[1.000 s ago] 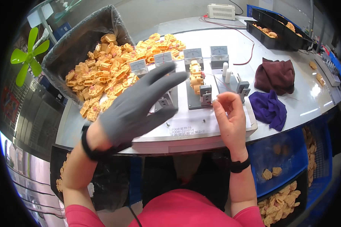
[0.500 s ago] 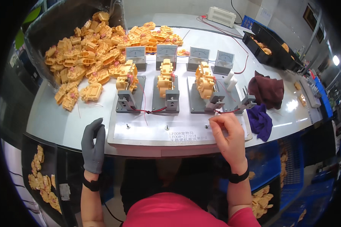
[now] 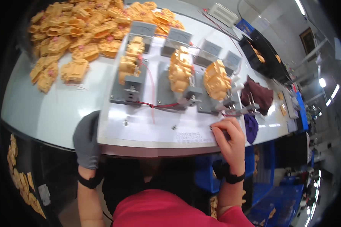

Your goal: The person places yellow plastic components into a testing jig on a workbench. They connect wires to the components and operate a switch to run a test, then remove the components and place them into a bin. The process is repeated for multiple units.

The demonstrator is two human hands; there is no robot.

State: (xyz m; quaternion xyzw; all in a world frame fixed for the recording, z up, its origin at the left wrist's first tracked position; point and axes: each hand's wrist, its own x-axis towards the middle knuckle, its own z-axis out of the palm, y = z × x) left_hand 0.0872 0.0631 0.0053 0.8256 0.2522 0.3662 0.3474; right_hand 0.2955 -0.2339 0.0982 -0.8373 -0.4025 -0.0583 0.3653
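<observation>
At the left edge of the white fixture board (image 3: 147, 133), the gray-gloved left hand (image 3: 88, 139) has curled fingers, their grip hidden. On the board sit three knobbly yellow plastic gearbox housings (image 3: 179, 72), likely light and stiff, best taken by their sides. At its front right, the right hand (image 3: 232, 140) bends thumb and finger close, any hold unclear.

Glossy white tabletop (image 3: 38, 117): big heap of orange-yellow moulded plastic housings (image 3: 77, 28), back L; one lies nr heap's front edge w/ thin red wire. Thick white rectangular board (image 3: 140, 133) front & ctr, nr tabletop's front edge. R side: crumpled dark-brown cloth (image 3: 259, 95), crumpled purple cloth (image 3: 251, 129) beside it. Far back: off-white box-shaped unit (image 3: 222, 15), then black plastic bins (image 3: 250, 53).
</observation>
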